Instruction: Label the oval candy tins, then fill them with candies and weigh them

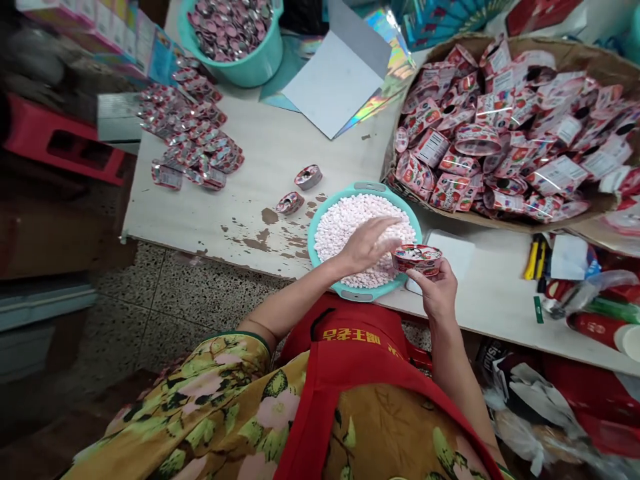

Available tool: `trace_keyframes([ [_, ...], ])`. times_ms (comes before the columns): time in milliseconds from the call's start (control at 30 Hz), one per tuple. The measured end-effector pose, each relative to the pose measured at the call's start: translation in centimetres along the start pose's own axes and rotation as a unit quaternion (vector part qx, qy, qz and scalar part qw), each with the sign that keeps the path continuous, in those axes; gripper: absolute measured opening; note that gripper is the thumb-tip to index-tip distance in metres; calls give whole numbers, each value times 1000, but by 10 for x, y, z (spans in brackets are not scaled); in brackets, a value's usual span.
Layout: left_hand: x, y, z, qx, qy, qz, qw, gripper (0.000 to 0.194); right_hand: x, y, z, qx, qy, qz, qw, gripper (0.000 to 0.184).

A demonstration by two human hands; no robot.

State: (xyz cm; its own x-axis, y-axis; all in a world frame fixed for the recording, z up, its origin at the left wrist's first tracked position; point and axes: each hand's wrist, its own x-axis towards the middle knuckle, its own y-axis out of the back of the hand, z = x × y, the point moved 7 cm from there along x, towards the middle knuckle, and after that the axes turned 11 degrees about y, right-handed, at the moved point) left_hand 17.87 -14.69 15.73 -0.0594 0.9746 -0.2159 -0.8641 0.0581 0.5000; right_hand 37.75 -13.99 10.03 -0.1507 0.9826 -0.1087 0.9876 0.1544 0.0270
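Between the thumb and fingers of my right hand is a red and pink printed candy container, with white pieces showing at its top. It is held beside the right rim of a turquoise basin. Small pale pink and white candies fill much of that basin. Over them my left hand lies with fingers stretched toward the container, slightly blurred. Whether those fingers touch the container or hold any candies is hidden. Two similar containers, one upper and one lower, rest on the table left of the basin.
A cardboard box heaped with printed containers stands at the right. Piled containers lie at the table's left end. Behind are a turquoise tub of round lids and a grey-white sheet. Yellow cutters lie far right.
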Motion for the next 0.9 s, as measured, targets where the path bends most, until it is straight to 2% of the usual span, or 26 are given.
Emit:
trace_keyframes([
  [100,-24,15,14,11,-57,-50,997,46,-1,-46,-6,12,29,-75,997,51],
  [133,-32,26,12,25,-55,-38,997,44,-1,-63,-11,15,39,-111,993,51],
  [200,-46,59,-5,50,-22,42,998,41,1,-94,-24,3,65,-177,982,58],
  [267,-61,101,-42,76,33,165,983,42,17,-117,-41,-38,119,-210,970,65],
  [333,-74,139,-94,117,96,273,950,43,49,-143,-59,-94,200,-217,951,59],
  [367,-77,150,-123,142,125,299,935,42,69,-161,-65,-120,240,-225,937,53],
  [433,-68,159,-179,193,169,284,924,37,115,-210,-66,-176,297,-266,900,43],
  [500,-51,155,-225,243,185,254,918,32,159,-270,-53,-262,313,-326,853,48],
  [567,-34,148,-255,279,188,254,907,33,190,-330,-25,-385,294,-399,779,66],
  [633,-20,143,-272,295,178,272,899,37,202,-377,9,-492,253,-482,679,72],
  [667,-16,143,-276,298,167,276,898,39,200,-395,25,-525,234,-515,635,67],
  [700,-12,143,-279,301,154,276,900,42,196,-410,38,-544,222,-540,603,57],
  [733,-9,145,-282,305,140,270,902,45,191,-423,47,-552,217,-554,585,47],
  [800,-6,156,-290,318,124,258,904,53,179,-447,58,-554,221,-557,578,34],
  [900,-7,186,-307,335,139,262,895,60,164,-486,65,-552,226,-549,586,38],
])
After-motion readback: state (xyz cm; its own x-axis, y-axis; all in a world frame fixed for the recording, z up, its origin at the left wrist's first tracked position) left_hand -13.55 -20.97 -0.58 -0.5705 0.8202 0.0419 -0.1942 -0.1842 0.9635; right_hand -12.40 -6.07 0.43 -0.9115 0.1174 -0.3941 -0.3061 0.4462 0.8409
